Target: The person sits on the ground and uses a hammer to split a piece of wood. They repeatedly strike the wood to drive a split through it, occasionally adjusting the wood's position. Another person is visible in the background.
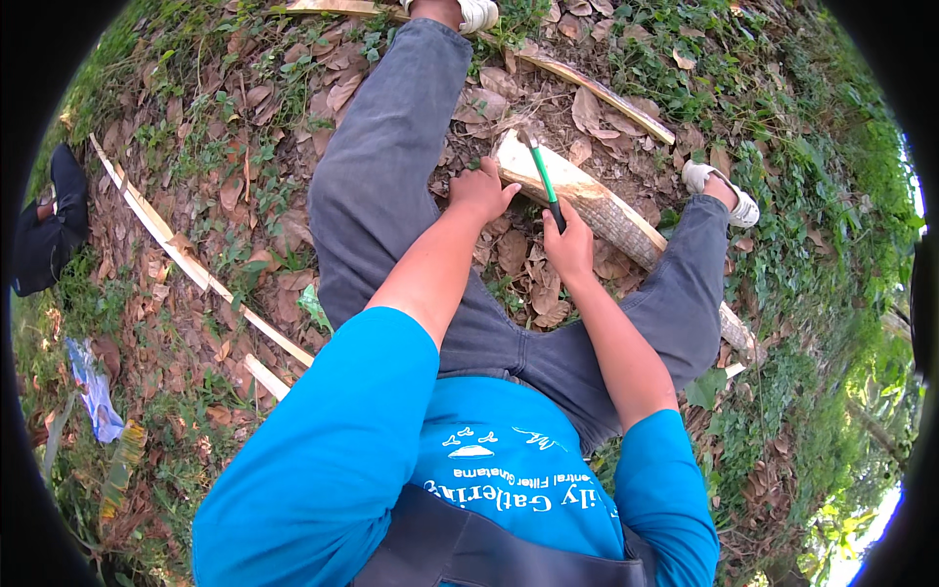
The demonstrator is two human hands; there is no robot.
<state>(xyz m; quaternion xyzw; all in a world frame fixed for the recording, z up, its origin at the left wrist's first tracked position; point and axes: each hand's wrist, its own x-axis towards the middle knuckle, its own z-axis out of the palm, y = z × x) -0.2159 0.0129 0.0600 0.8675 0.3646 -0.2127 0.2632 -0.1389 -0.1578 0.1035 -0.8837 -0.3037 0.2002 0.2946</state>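
Note:
In my right hand (pixel 570 243) is a hammer (pixel 543 174), held by its black grip, with a green shaft and a small dark head over the log's pale end. The log (pixel 616 217) lies slantwise between my legs; its far end is stripped to light wood and the rest wears rough grey-brown bark. Beside that pale end my left hand (pixel 479 191) is lowered, thumb stretched toward the wood and fingers apart. I see nothing in it, though its underside is hidden. Whether the thumb touches the log I cannot tell.
My legs in grey trousers (pixel 381 186) spread around the log, which passes under the right one. Long pale wood strips (pixel 186 256) lie at left, another strip (pixel 597 88) beyond the log. Dry leaves and green plants cover the ground. A dark shoe (pixel 68 191) shows at far left, near a blue-white wrapper (pixel 95 391).

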